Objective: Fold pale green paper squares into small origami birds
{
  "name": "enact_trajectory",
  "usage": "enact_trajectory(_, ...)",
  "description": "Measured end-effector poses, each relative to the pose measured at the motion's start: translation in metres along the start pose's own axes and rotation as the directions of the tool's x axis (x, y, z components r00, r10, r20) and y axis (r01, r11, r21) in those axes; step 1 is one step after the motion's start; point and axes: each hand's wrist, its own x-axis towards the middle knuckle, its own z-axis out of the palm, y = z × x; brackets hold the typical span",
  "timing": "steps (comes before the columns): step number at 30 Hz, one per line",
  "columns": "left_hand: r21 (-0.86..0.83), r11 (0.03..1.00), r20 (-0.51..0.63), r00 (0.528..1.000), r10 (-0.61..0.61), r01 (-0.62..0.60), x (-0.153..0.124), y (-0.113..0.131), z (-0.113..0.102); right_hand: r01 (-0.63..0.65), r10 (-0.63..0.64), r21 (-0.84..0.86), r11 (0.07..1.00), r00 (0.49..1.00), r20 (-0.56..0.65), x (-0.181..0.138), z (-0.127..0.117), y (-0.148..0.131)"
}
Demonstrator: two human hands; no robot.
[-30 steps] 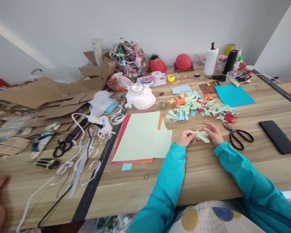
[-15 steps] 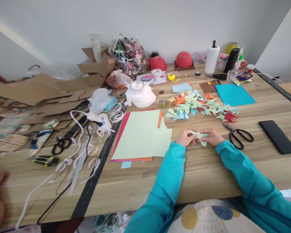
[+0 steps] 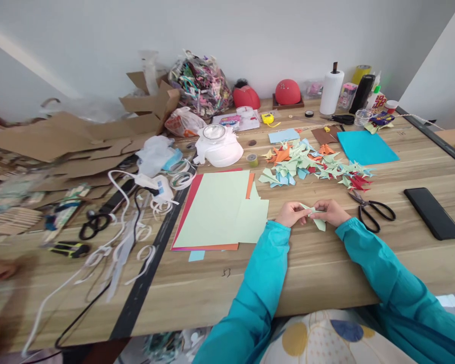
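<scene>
Pinching the small pale-green folded-paper piece [image 3: 320, 224] on the near side of the jumbled multicoloured folded-paper pile [image 3: 296, 163], your left hand [image 3: 289, 214] and right hand [image 3: 332, 213] have fingers clamped on opposite sides, likely so each steadies it against the other's pressure.

Sheets [image 3: 212, 210] L of hands [image 3: 288, 214], phone [image 3: 434, 213] R, folded pcs [image 3: 296, 164] behind.

From my remote screen I log: folded paper [image 3: 318, 224], pale green, near the front edge of the worktop [image 3: 326, 283], itself brown wood grain; sleeves [image 3: 267, 273], teal; garment [image 3: 322, 338], cream with yellow and blue dots; paper pile [image 3: 298, 163] towards the back edge, multicoloured (pale green predominates); flat sheet [image 3: 367, 147], turquoise, towards the far right corner.
</scene>
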Motion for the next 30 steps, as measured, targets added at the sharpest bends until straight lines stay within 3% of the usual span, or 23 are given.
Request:
enact_trajectory(9,-0.016,0.999,0.014,0.999,0.052,-0.052,0.001,-0.003,0.004,0.004,-0.003,-0.008,1.000,0.988,0.153,-0.002,-0.003,-0.002)
enact_trajectory(16,-0.096,0.995,0.034,0.998,0.044,-0.040,0.001,0.000,0.005,-0.064,0.061,0.029,0.998,0.993,0.100,-0.002,-0.002,-0.008)
enact_trajectory(22,-0.203,0.963,-0.028,0.984,0.174,-0.176,0.002,0.001,-0.001,-0.161,0.149,0.078,0.984,0.980,0.133,-0.002,-0.009,-0.008)
enact_trajectory(25,-0.179,0.971,0.025,0.986,0.164,-0.157,0.002,-0.002,-0.003,-0.191,0.180,0.064,0.980,0.972,0.149,-0.001,-0.013,-0.005)
enact_trajectory(30,-0.148,0.978,0.019,0.988,0.152,-0.148,0.001,-0.001,-0.004,-0.196,0.183,0.065,0.978,0.969,0.163,-0.001,-0.015,-0.004)
